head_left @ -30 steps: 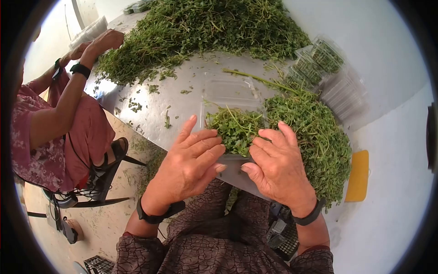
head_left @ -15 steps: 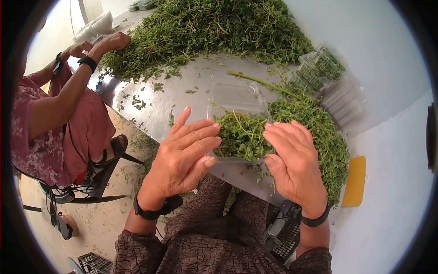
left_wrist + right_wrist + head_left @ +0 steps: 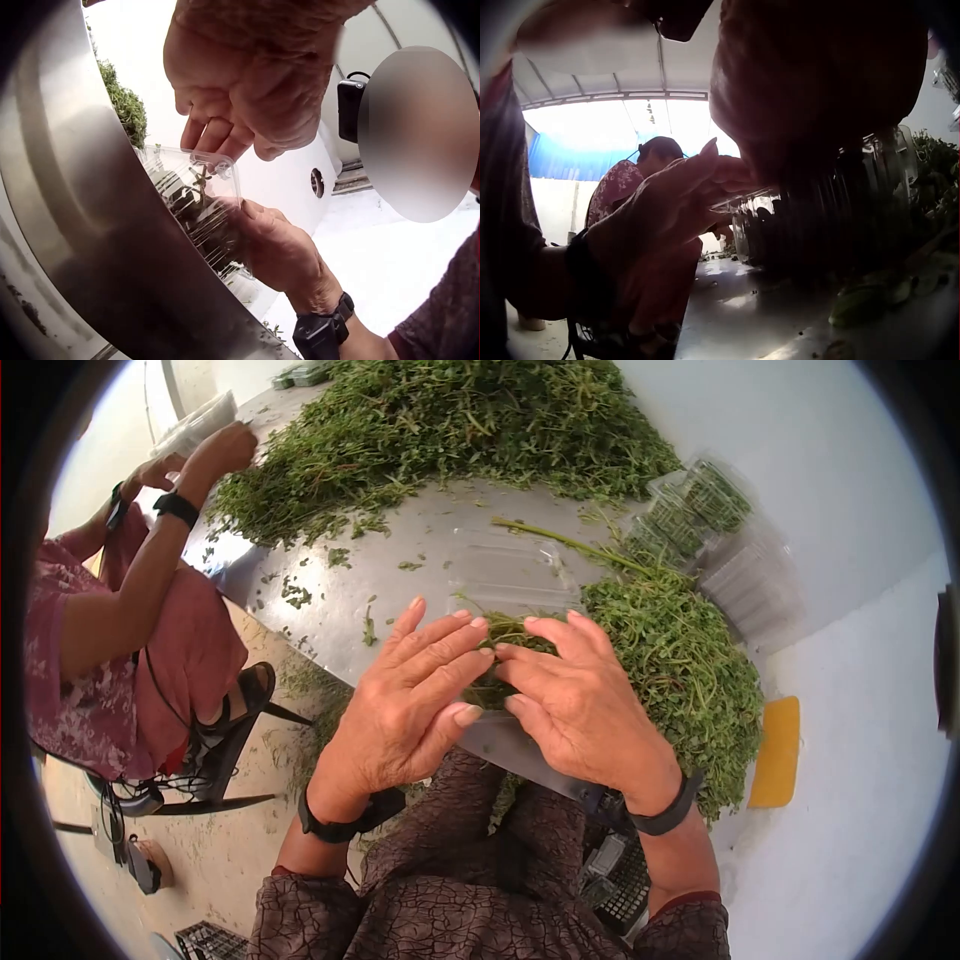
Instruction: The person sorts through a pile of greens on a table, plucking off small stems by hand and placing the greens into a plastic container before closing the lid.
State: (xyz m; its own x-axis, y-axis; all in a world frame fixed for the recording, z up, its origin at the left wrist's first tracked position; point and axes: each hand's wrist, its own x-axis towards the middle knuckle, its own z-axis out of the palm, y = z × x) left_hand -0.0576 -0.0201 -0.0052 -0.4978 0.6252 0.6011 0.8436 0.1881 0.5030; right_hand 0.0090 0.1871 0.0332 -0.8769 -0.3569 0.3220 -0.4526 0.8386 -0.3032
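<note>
A clear plastic clamshell box (image 3: pixel 232 180) stands near the table's front edge, its lid (image 3: pixel 510 565) folded back flat on the metal behind it. Leafy green stems (image 3: pixel 515 632) fill the box, mostly covered by the hands in the head view. My left hand (image 3: pixel 405 700) lies over the box's left side, fingers extended and fingertips at the greens. From the right, my right hand (image 3: pixel 585 705) reaches over the greens with loosely bent fingers, its fingertips close to the left ones. In the left wrist view, the right hand (image 3: pixel 277 247) is against the box's side.
A loose pile of greens (image 3: pixel 680 680) lies right of the box, with a larger heap (image 3: pixel 480 430) at the back. Filled boxes (image 3: pixel 690 510) and stacked clear containers (image 3: pixel 750 575) stand by the wall. Another person (image 3: pixel 130 620) sits at left, hands near the heap.
My right hand moved to the box's right edge, then back left over the greens, covering most of them. The left hand stayed at the left side with little movement.
</note>
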